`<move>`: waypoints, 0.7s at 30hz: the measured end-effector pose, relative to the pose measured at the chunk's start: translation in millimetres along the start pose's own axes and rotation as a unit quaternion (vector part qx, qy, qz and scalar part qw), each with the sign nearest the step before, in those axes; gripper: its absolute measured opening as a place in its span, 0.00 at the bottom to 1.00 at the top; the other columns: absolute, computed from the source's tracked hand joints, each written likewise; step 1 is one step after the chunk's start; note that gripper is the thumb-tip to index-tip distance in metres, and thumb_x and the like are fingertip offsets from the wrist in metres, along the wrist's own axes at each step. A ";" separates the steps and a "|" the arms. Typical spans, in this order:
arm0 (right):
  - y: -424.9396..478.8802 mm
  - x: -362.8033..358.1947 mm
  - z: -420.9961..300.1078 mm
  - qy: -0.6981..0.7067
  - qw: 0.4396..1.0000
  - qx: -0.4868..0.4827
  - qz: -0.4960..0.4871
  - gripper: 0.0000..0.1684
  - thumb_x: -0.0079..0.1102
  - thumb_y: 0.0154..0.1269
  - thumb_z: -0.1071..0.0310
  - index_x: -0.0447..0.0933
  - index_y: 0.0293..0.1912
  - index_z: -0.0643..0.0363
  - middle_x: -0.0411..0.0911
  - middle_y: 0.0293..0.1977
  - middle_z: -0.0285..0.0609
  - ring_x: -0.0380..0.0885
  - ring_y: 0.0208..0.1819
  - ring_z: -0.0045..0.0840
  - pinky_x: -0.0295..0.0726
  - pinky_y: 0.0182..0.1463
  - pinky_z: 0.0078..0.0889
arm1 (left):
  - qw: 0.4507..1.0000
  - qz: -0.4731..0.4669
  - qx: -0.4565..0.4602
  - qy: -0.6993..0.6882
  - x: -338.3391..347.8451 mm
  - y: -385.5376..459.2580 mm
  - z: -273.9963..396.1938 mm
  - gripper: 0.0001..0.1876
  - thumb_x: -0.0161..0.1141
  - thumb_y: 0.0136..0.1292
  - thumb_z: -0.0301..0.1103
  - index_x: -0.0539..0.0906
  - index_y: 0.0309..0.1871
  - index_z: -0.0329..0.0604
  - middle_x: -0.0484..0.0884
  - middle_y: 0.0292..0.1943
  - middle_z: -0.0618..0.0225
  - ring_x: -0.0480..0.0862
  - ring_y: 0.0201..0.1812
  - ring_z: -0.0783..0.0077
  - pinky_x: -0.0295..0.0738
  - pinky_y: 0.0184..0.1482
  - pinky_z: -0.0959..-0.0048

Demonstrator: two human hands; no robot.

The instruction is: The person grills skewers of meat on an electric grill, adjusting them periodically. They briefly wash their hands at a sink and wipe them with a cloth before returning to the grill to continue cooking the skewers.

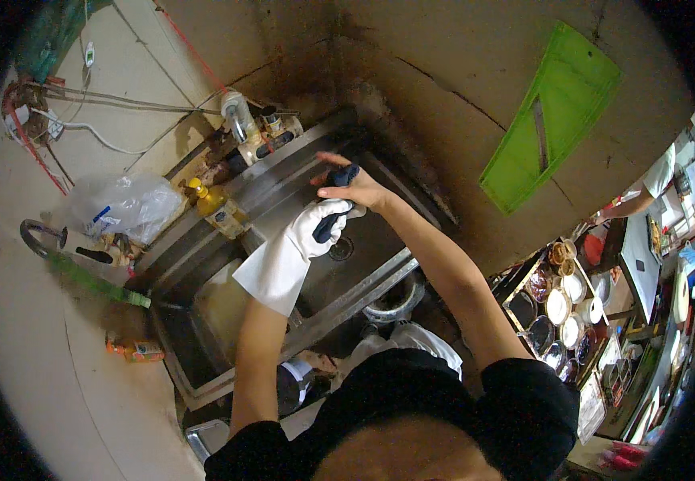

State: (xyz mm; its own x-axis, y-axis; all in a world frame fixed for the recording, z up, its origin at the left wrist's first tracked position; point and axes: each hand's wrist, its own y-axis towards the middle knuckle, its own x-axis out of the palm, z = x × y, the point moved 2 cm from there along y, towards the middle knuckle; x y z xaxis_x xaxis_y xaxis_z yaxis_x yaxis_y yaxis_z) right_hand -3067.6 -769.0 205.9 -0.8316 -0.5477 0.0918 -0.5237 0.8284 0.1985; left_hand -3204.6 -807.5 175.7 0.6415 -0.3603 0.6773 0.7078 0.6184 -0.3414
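Over a two-basin stainless steel sink, my two hands meet. My left hand wears a long white rubber glove with a wide cuff and is closed on a dark cloth-like item. My right hand is bare, its thumb and fingers around more dark material just above the gloved hand. Whether the two dark parts are one piece, I cannot tell. Below them lies the basin with its round drain. Cloudy liquid shows in the left basin.
A yellow pump bottle and a clear plastic bag stand along the sink's back left edge. A green hose lies at left. A green panel is on the wall. At right are several seasoning containers and a person's arm.
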 end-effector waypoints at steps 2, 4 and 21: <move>5.7 6.9 -8.8 -0.010 0.999 -0.050 0.012 0.42 0.62 0.60 0.70 0.51 0.69 0.50 0.79 0.41 0.45 0.76 0.44 0.24 0.74 0.51 0.28 | 1.000 -0.008 0.013 0.023 8.8 -1.8 2.5 0.09 0.59 0.63 0.38 0.76 0.39 0.45 0.73 0.23 0.80 0.72 0.22 0.87 0.65 0.20 0.86; 8.1 8.0 -11.9 0.086 0.995 -0.029 0.048 0.40 0.60 0.62 0.70 0.52 0.69 0.50 0.79 0.37 0.43 0.77 0.38 0.22 0.76 0.46 0.26 | 0.998 -0.047 0.005 0.033 12.0 -2.1 2.4 0.10 0.61 0.60 0.39 0.75 0.39 0.46 0.74 0.24 0.79 0.72 0.22 0.86 0.66 0.21 0.86; 37.4 -16.4 45.8 -0.177 0.838 0.234 0.461 0.33 0.42 0.66 0.46 0.71 0.53 0.68 0.73 0.50 0.61 0.70 0.55 0.50 0.68 0.60 0.41 | 0.507 0.305 0.126 0.796 -9.9 54.1 -5.3 0.13 0.54 0.59 0.40 0.80 0.43 0.44 0.83 0.39 0.58 0.84 0.40 0.59 0.79 0.35 0.62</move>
State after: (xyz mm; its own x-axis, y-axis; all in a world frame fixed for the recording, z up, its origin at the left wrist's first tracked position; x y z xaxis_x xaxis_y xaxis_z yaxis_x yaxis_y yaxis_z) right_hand -3082.0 -723.7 167.2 -0.8821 0.3499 -0.3155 0.4242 0.8812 -0.2086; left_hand -3171.0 -774.2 147.0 0.2861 -0.0319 -0.9577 0.3016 0.9516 0.0584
